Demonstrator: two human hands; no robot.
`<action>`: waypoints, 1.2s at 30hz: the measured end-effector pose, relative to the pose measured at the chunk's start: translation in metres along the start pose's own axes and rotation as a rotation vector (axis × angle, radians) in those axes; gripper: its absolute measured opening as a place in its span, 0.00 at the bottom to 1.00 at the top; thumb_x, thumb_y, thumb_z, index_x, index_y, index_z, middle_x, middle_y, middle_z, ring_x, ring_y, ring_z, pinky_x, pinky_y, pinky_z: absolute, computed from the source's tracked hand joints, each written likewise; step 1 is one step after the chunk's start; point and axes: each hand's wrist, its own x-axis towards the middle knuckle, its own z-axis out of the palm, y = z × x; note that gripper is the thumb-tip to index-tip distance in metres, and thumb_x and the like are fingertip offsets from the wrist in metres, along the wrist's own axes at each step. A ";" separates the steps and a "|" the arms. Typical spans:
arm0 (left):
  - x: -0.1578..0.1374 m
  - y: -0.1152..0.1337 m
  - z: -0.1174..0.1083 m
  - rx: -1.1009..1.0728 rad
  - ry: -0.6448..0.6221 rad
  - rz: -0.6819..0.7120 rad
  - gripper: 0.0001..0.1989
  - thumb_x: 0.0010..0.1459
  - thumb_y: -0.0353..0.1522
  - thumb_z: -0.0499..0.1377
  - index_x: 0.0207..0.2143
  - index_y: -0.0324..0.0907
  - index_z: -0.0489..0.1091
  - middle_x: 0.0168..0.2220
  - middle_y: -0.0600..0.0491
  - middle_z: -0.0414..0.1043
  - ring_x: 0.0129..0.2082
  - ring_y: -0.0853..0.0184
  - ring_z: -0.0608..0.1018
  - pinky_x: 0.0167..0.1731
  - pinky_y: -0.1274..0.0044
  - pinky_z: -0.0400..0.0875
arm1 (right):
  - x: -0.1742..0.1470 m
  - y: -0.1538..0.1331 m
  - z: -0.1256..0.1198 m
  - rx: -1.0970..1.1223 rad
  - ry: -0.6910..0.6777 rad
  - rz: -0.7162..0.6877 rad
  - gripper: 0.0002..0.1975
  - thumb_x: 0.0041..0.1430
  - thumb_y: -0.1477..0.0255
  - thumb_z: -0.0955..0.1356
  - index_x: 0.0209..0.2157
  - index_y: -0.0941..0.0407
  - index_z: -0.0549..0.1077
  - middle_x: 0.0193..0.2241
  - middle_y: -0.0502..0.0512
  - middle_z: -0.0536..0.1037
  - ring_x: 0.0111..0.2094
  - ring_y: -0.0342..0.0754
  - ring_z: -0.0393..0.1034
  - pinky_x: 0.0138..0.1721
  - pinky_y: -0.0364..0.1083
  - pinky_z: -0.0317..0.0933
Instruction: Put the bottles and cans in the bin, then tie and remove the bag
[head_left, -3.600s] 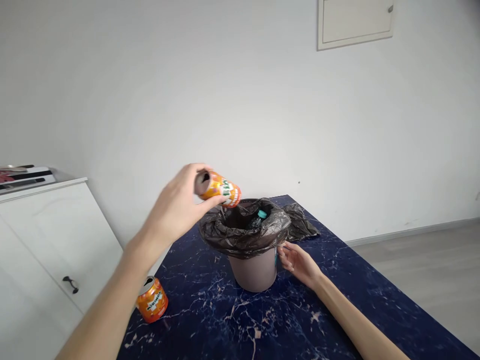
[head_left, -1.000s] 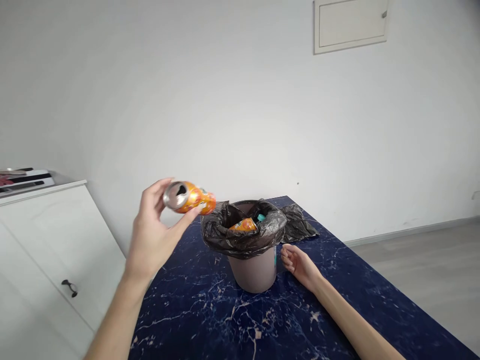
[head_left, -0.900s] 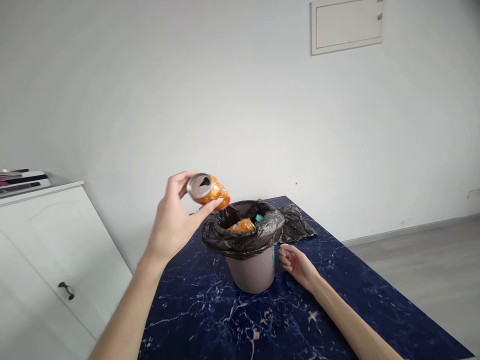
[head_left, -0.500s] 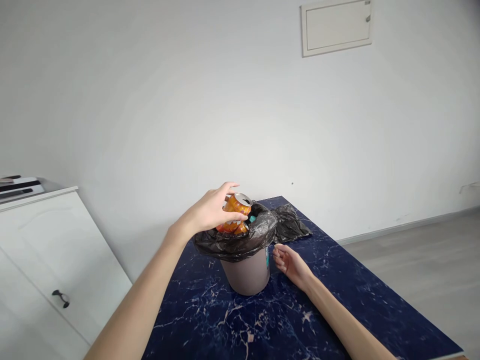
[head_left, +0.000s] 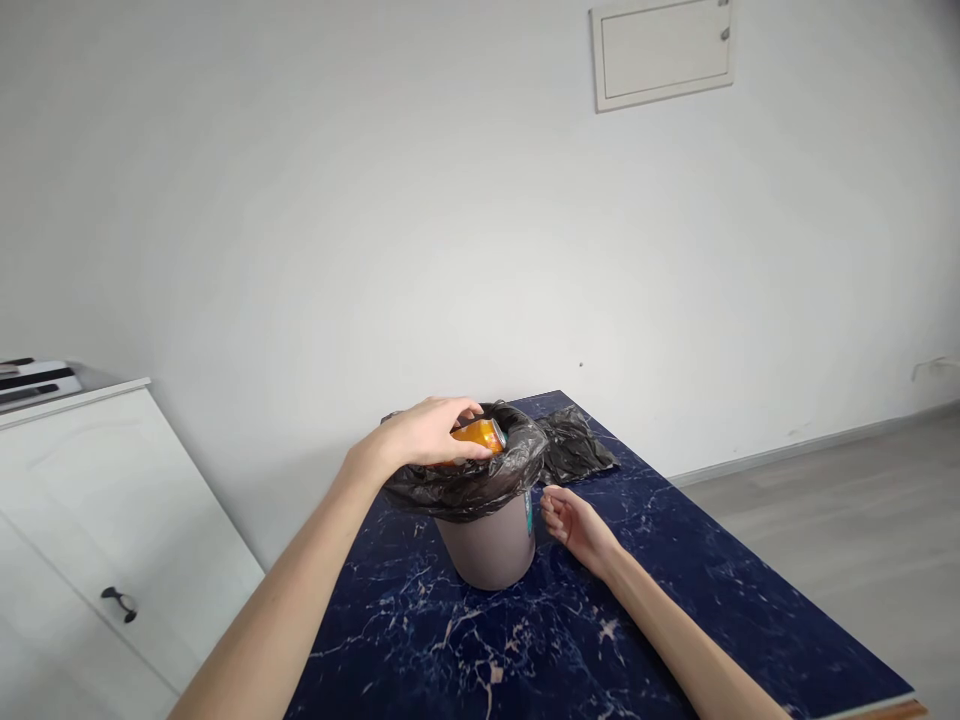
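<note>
An orange drink can (head_left: 480,435) lies tilted in the mouth of a trash can (head_left: 491,550), its silver end toward the right. My left hand (head_left: 431,432) reaches over the rim with thumb and fingers closed around the can. A black trash bag (head_left: 517,470) lines the greyish trash can and folds over its rim. Part of the drink can is hidden by my fingers and the bag. My right hand (head_left: 568,520) rests on the table just right of the trash can, fingers curled in; what they hold, if anything, is hidden.
Another black plastic bag (head_left: 574,445) lies flat on the dark blue marbled table (head_left: 465,640), behind the trash can to the right. A white cabinet (head_left: 97,520) stands on the left. The wall (head_left: 375,200) rises behind the table.
My left hand has lowered the drink can into the mouth of the trash can, and the can has tipped from near upright toward its side. My right hand has hardly moved.
</note>
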 end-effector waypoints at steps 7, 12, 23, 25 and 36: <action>-0.014 -0.014 0.003 -0.190 0.303 0.053 0.23 0.69 0.51 0.53 0.53 0.49 0.76 0.57 0.49 0.80 0.56 0.56 0.80 0.54 0.68 0.74 | -0.002 -0.001 0.002 -0.001 -0.002 -0.008 0.16 0.52 0.63 0.79 0.29 0.53 0.70 0.25 0.45 0.69 0.21 0.38 0.52 0.21 0.42 0.44; -0.024 -0.044 0.014 -0.211 0.508 -0.055 0.20 0.68 0.48 0.54 0.51 0.46 0.74 0.57 0.46 0.79 0.58 0.55 0.78 0.53 0.67 0.74 | -0.005 -0.006 0.007 -0.020 0.009 -0.025 0.16 0.52 0.63 0.78 0.29 0.54 0.70 0.26 0.45 0.68 0.21 0.38 0.52 0.22 0.42 0.45; -0.039 -0.131 0.058 -0.508 0.457 -0.460 0.46 0.55 0.63 0.60 0.62 0.38 0.63 0.56 0.32 0.77 0.55 0.42 0.80 0.49 0.61 0.74 | -0.004 -0.045 0.034 -0.169 0.019 -0.110 0.20 0.56 0.52 0.76 0.35 0.52 0.71 0.28 0.45 0.71 0.19 0.38 0.54 0.19 0.42 0.48; -0.039 -0.133 0.061 -0.613 0.429 -0.460 0.45 0.54 0.63 0.63 0.61 0.41 0.63 0.51 0.38 0.81 0.49 0.46 0.83 0.44 0.64 0.75 | 0.002 -0.064 0.047 -0.230 0.010 -0.099 0.23 0.56 0.48 0.75 0.37 0.52 0.71 0.27 0.45 0.72 0.17 0.38 0.53 0.18 0.42 0.48; -0.012 -0.120 0.069 -1.096 0.681 -0.331 0.26 0.52 0.43 0.68 0.51 0.43 0.72 0.40 0.47 0.82 0.38 0.58 0.84 0.34 0.72 0.75 | 0.009 -0.140 0.120 -0.434 0.081 -0.246 0.29 0.45 0.66 0.82 0.47 0.55 0.72 0.20 0.39 0.62 0.20 0.36 0.51 0.19 0.39 0.49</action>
